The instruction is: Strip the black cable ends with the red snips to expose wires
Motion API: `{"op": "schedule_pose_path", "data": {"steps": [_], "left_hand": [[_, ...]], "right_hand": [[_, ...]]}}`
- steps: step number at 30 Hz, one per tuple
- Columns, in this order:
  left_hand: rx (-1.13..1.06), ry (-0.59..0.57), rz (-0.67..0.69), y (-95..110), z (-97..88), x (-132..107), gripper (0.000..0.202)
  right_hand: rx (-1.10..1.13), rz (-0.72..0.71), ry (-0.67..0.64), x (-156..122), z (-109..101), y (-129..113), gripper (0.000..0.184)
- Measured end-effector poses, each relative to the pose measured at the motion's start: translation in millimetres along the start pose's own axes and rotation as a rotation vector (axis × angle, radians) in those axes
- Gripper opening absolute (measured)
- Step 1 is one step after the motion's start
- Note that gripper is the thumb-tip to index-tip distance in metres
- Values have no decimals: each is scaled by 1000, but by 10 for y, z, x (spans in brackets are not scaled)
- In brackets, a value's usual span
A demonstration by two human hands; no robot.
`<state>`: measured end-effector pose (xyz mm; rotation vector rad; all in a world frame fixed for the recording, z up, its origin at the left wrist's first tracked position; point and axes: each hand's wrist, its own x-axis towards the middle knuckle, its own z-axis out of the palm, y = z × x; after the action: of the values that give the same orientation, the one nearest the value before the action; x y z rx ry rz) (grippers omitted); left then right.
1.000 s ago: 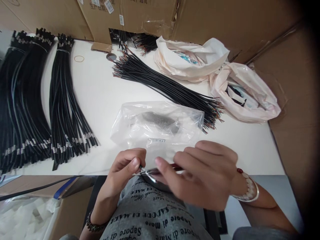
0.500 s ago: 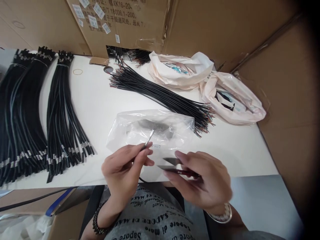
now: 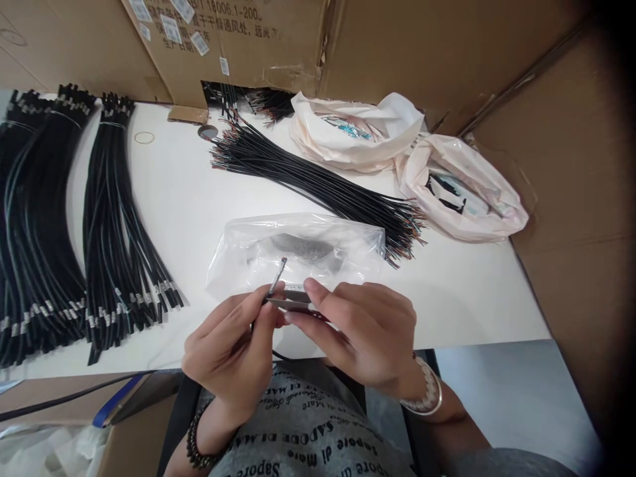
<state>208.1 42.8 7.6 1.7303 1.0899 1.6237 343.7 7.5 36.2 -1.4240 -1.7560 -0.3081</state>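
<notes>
My left hand (image 3: pixel 231 348) pinches a thin black cable whose bare end (image 3: pixel 278 271) sticks up past my fingertips. My right hand (image 3: pixel 362 331) grips a small pair of red-handled snips (image 3: pixel 293 301), their blades pointing left and touching the cable just below its tip. Both hands hover over the near edge of the white table (image 3: pixel 199 192). A clear plastic bag (image 3: pixel 298 252) with dark small parts inside lies just beyond my fingers.
Bundles of black cables (image 3: pixel 114 218) lie at the left. A loose sheaf of black wires (image 3: pixel 318 182) runs diagonally behind the bag. Two pale plastic bags (image 3: pixel 462 192) sit at the back right. Cardboard boxes (image 3: pixel 397 46) wall the back and right side.
My right hand has brought the snips left and up until the blades meet the cable. My left hand has raised the cable end slightly above the table edge.
</notes>
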Motion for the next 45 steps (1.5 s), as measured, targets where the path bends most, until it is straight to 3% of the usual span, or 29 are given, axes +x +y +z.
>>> {"op": "schedule_pose_path", "data": {"steps": [5, 10, 15, 25, 34, 41, 45], "left_hand": [[-18, -25, -17, -13, 0, 20, 35], [60, -87, -125, -11, 7, 29, 19], [99, -123, -225, -22, 12, 42, 11], [74, -118, -411, -10, 69, 54, 10], [92, -114, -415, -39, 105, 71, 11], [214, -194, -360, -139, 73, 66, 12], [279, -218, -347, -185, 64, 66, 14]], "right_hand": [[72, 77, -35, 14, 39, 0, 19], [376, 327, -193, 56, 57, 51, 15], [493, 527, -356, 63, 119, 164, 20], [528, 584, -389, 70, 171, 207, 21], [578, 668, -443, 72, 201, 281, 28], [916, 803, -572, 125, 312, 444, 32], [970, 822, -630, 145, 367, 538, 33]]}}
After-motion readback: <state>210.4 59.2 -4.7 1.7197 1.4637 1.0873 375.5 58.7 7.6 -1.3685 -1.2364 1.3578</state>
